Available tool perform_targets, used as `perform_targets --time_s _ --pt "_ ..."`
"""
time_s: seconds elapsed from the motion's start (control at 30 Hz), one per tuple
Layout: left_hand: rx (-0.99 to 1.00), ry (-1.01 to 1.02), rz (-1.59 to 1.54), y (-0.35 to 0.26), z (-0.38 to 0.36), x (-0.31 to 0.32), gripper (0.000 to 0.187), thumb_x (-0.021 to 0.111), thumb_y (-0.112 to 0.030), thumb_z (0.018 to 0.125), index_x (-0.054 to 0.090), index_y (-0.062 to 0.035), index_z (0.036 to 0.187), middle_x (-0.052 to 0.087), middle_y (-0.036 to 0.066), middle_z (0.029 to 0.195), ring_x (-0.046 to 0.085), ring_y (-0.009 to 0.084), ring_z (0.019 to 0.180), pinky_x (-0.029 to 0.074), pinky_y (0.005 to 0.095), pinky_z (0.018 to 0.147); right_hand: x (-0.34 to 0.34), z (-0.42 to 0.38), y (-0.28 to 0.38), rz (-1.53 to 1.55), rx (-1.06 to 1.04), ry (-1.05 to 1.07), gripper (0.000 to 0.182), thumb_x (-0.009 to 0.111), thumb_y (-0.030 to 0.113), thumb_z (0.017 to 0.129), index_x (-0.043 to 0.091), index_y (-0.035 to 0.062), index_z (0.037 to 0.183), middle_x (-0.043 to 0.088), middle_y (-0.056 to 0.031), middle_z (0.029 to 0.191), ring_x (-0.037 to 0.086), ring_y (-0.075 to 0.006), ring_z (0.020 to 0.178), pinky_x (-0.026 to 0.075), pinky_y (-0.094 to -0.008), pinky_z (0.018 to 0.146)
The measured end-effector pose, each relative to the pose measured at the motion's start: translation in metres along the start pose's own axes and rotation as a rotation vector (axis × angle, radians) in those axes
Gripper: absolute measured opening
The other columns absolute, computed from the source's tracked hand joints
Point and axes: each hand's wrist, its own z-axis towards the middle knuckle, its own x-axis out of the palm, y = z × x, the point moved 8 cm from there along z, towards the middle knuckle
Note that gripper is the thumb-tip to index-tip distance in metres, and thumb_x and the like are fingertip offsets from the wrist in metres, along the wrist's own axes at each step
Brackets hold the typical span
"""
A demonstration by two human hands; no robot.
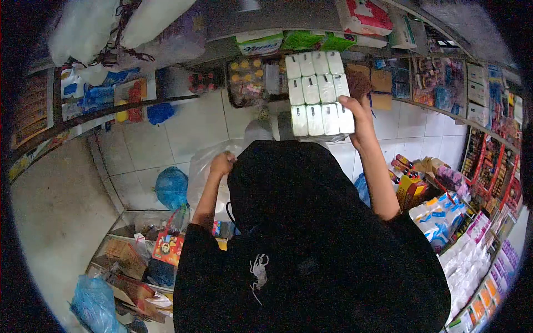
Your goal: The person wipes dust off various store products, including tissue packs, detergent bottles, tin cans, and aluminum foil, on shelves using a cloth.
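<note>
Raised at the upper middle, my right hand (359,116) grips a block of tissue packs (317,91) by its right side, thumb across the front. The block shows several white packs in rows under clear wrap, each with a small dark mark. Lower and to the left, my left hand (222,164) is closed at the edge of a translucent plastic bag (200,172) that hangs beside my body. The bag's inside is hidden from view. My black shirt (316,233) covers the lower middle.
White floor tiles (144,139) lie below. A blue plastic bag (172,187) is on the left, above boxes (125,252). Shelves with goods (438,83) line the top and right. A crate of yellow-capped bottles (246,77) stands ahead, and wrapped packs (436,219) are piled at right.
</note>
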Motion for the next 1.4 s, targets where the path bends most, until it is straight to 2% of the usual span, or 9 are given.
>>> perform_targets --time_s 0.1,0.23,0.33,0.4,0.53,0.73,1.07,1.27,1.4 --pt "0.054 -0.158 -0.310 -0.079 0.016 -0.075 0.037 0.050 -0.036 0.079 0.052 -0.0084 0.104 0.059 0.015 0.086 0.057 0.0293 0.082 0.043 0.0375 0.072 0.002 0.003 0.003 -0.032 0.000 0.031 0.058 0.065 0.019 0.065 0.037 -0.0029 0.111 0.052 -0.0115 0.096 0.051 -0.0184 0.085 0.041 -0.0288 0.077" --pt "0.139 -0.070 -0.947 -0.208 0.002 -0.151 0.053 0.049 -0.034 0.081 0.035 -0.0069 0.124 0.043 0.013 0.119 0.047 0.0226 0.103 0.040 0.0325 0.082 0.012 0.014 -0.015 -0.175 -0.042 0.009 0.067 0.068 0.022 0.061 0.035 -0.0074 0.112 0.051 -0.0147 0.101 0.050 -0.0213 0.091 0.039 -0.0306 0.082" --pt "0.160 -0.155 -0.942 -0.232 0.015 -0.151 0.057 0.048 -0.032 0.082 0.028 -0.0020 0.126 0.030 0.014 0.129 0.041 0.0231 0.109 0.039 0.0290 0.084 0.047 -0.002 0.011 -0.335 -0.152 0.146 0.071 0.073 0.026 0.057 0.039 -0.0065 0.111 0.052 -0.0146 0.103 0.048 -0.0213 0.095 0.035 -0.0294 0.087" --pt "0.190 -0.098 -1.264 -0.240 0.023 -0.147 0.056 0.049 -0.032 0.081 0.031 -0.0001 0.124 0.037 0.014 0.123 0.044 0.0218 0.106 0.039 0.0293 0.084 0.056 -0.013 0.025 -0.503 -0.408 0.144 0.060 0.066 0.025 0.068 0.040 -0.0068 0.110 0.051 -0.0150 0.105 0.047 -0.0216 0.097 0.034 -0.0298 0.088" --pt "0.222 0.148 -1.797 -0.267 0.010 -0.146 0.054 0.051 -0.035 0.079 0.039 0.0001 0.118 0.050 0.012 0.109 0.050 0.0198 0.097 0.038 0.0308 0.085 0.037 -0.013 0.027 -0.433 -0.302 0.147 0.045 0.052 0.021 0.080 0.037 -0.0068 0.112 0.047 -0.0152 0.112 0.045 -0.0214 0.101 0.032 -0.0309 0.089" --pt "0.129 0.309 -1.435 -0.270 -0.021 -0.120 0.050 0.048 -0.036 0.079 0.043 -0.0015 0.115 0.052 0.011 0.105 0.046 0.0180 0.102 0.034 0.0304 0.088 0.042 -0.016 0.072 -0.365 -0.591 -0.002 0.030 0.048 0.017 0.082 0.046 -0.0010 0.106 0.048 -0.0119 0.109 0.046 -0.0217 0.100 0.033 -0.0301 0.088" --pt "0.188 0.172 -1.767 -0.257 -0.019 -0.162 0.044 0.042 -0.032 0.082 0.048 0.0029 0.108 0.057 0.013 0.096 0.058 0.0209 0.082 0.047 0.0292 0.072 0.077 -0.076 0.054 -0.676 -0.753 0.228 0.026 0.060 0.013 0.071 0.057 0.0016 0.094 0.052 -0.0141 0.102 0.049 -0.0280 0.094 0.038 -0.0337 0.081" --pt "0.227 0.253 -1.433 -0.265 -0.038 -0.134 0.060 0.049 -0.027 0.079 0.025 -0.0033 0.128 0.037 0.009 0.122 0.033 0.0174 0.113 0.023 0.0283 0.095 0.067 -0.035 0.080 -0.420 -0.773 0.050 0.030 0.062 0.013 0.070 0.055 -0.0016 0.095 0.053 -0.0142 0.096 0.051 -0.0290 0.086 0.039 -0.0326 0.078" --pt "0.301 0.142 -1.524 -0.259 -0.041 -0.146 0.060 0.049 -0.026 0.080 0.022 -0.0031 0.129 0.037 0.010 0.121 0.034 0.0185 0.112 0.024 0.0286 0.094 0.076 -0.062 0.081 -0.726 -0.998 0.023 0.033 0.064 0.012 0.067 0.055 -0.0011 0.096 0.053 -0.0165 0.097 0.051 -0.0296 0.087 0.039 -0.0346 0.078"
